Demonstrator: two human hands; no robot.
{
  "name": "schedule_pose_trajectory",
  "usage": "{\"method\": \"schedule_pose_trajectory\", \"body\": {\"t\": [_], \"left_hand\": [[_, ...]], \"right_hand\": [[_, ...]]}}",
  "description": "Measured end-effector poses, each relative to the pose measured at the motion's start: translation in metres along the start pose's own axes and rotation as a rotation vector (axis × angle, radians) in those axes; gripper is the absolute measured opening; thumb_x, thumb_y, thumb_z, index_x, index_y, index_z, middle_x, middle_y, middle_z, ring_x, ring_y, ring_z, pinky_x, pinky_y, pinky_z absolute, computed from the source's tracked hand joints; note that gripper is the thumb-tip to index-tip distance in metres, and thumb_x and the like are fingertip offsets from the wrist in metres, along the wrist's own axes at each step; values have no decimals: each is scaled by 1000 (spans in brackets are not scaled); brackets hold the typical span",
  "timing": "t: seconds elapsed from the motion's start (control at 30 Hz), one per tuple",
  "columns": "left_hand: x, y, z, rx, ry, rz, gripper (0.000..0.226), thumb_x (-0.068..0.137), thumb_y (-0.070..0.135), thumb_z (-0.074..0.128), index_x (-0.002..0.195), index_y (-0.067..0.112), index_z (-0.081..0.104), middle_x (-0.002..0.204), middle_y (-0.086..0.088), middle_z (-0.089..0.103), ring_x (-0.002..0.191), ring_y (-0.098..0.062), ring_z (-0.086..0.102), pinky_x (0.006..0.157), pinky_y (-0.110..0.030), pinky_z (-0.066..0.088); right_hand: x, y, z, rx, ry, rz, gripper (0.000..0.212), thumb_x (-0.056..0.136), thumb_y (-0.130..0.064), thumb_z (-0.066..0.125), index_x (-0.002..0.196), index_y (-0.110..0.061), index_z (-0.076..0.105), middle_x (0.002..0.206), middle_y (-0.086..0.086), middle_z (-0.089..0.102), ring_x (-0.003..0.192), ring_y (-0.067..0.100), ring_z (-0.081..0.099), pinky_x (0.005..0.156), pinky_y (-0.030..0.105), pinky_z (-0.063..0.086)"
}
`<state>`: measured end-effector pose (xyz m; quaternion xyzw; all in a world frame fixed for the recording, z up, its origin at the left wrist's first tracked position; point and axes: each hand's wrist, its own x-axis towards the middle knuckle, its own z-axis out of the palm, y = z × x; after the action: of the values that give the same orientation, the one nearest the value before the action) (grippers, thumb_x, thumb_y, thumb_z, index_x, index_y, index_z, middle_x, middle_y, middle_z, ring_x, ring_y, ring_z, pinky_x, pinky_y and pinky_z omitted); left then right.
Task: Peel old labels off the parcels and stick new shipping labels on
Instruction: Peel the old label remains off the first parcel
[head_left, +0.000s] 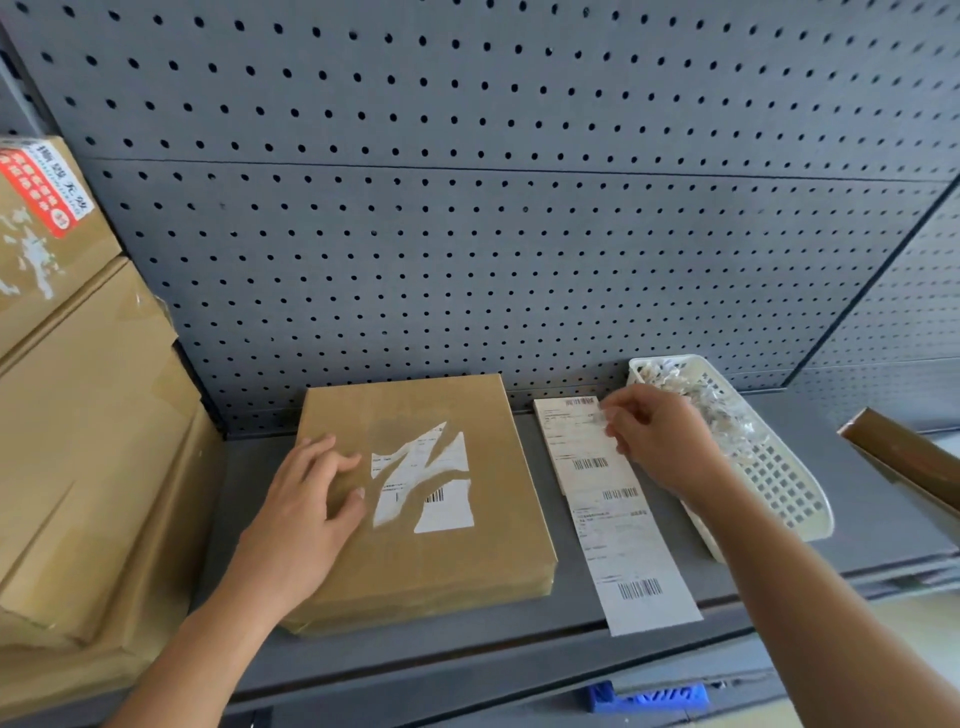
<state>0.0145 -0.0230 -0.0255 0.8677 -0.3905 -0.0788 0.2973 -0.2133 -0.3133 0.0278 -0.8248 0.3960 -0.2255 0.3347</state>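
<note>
While the left hand (311, 499) lies flat on the parcel (493, 566), fingers straight and slightly spread to press it against the shelf (519, 639), the right hand (660, 441) hovers over the far end of the strip of new labels (628, 545). Its thumb and forefinger are drawn together on what appears to be a small pale scrap (602, 418), though blur prevents certainty. The parcel, a flat brown cardboard pack, sits on the grey shelf between the stacked cartons (78, 441) at left and the strip at right, its far edge near the pegboard (467, 234). On its upper face the old label (441, 512) shows only as jagged white fragments, with a dull patch above them where paper is gone. Judged from these tears, the label paper is thin, weak and firmly glued. It is likely to shred rather than lift whole, so each fragment is best taken at a pointed tip and drawn back low and slowly. The pack looks light and stiff enough to slide, hence the steadying palm. The new labels look limp and are best lifted by a corner. A white basket (779, 499) near the strip holds crumpled scraps.
</note>
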Motion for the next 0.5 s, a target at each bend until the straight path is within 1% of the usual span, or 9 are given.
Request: {"method": "schedule_pose_trajectory", "body": {"t": [0.07,0.13,0.17,0.23,0.3,0.4,0.5], "left_hand": [[0,0,0,0,2,-1,36,101,37,52,136,33,50,159,17,25,151,-2,10,110,-40,36],[-1,1,0,-5,5,-3,34,101,36,53,135,32,51,159,17,25,151,-2,11,109,-39,35],[-1,2,-1,-5,5,-1,34,101,35,53,135,32,51,158,17,26,151,-2,11,109,-39,35],[-1,3,-1,-5,7,1,34,101,35,52,135,33,51,158,17,26,151,-1,12,109,-39,35],[-2,4,-1,-3,8,0,35,101,36,52,135,33,51,158,17,26,150,-1,13,108,-40,36],[-1,4,-1,-2,15,6,34,100,35,53,135,33,51,157,17,27,149,-1,15,105,-36,35],[-1,4,0,1,16,10,34,100,33,54,134,32,52,157,16,29,149,-2,17,98,-32,33]], "right_hand": [[0,14,-14,-55,66,32,10,96,-17,60,94,-25,66,75,-5,69,61,13,65,60,30,53],[-2,28,-30,-95,135,67,8,95,-17,60,98,-22,65,82,-3,69,67,21,67,62,36,56],[-3,35,-39,-105,173,91,8,96,-17,60,100,-21,64,84,-2,69,69,23,68,61,38,57],[-4,51,-54,-130,254,129,6,96,-17,57,100,-20,62,86,-2,69,72,23,67,61,35,54],[-4,66,-67,-167,323,155,5,96,-16,56,96,-20,60,86,0,69,76,24,67,68,37,54],[-3,83,-80,-222,359,204,6,96,-15,55,95,-19,60,84,2,68,77,25,65,73,45,58],[-2,93,-84,-248,341,241,3,95,-18,59,94,-19,62,84,3,69,72,24,64,70,44,59]]}}
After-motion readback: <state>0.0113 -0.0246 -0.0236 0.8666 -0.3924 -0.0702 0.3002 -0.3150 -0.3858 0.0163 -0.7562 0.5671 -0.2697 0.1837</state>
